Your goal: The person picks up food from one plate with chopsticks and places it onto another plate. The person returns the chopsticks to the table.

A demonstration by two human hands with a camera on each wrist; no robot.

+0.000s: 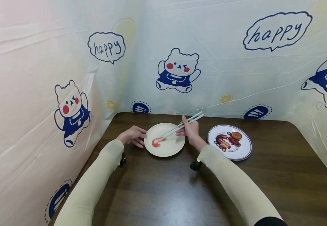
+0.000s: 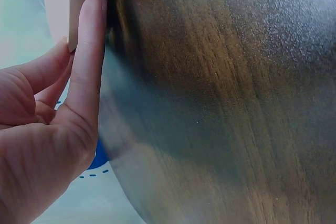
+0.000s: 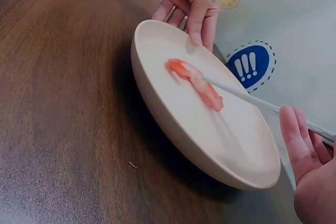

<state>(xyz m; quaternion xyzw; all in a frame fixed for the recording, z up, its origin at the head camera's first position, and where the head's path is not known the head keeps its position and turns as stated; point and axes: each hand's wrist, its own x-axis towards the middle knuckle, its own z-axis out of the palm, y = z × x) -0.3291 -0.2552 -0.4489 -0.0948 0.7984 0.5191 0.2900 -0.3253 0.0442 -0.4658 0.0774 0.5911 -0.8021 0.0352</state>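
Observation:
A cream plate [image 1: 171,150] stands on the brown table, and my left hand [image 1: 133,136] pinches its left rim between thumb and fingers. In the left wrist view, the plate's edge [image 2: 81,3] lies against the left fingers. My right hand [image 1: 191,129] holds a pair of pale chopsticks [image 1: 195,116] above the plate's right side, tips pointing down and left. At those tips is an orange-pink cooked shrimp [image 3: 195,81], over the left half of the plate. Whether the tips grip the shrimp or only touch it, I cannot tell.
Right of my right forearm, several stacked white plates [image 1: 245,150] with dark rims and printed food pictures sit on the table [image 1: 163,188]. A patterned cloth [image 1: 222,72] with bears hangs behind and at the left, close to the table's edge.

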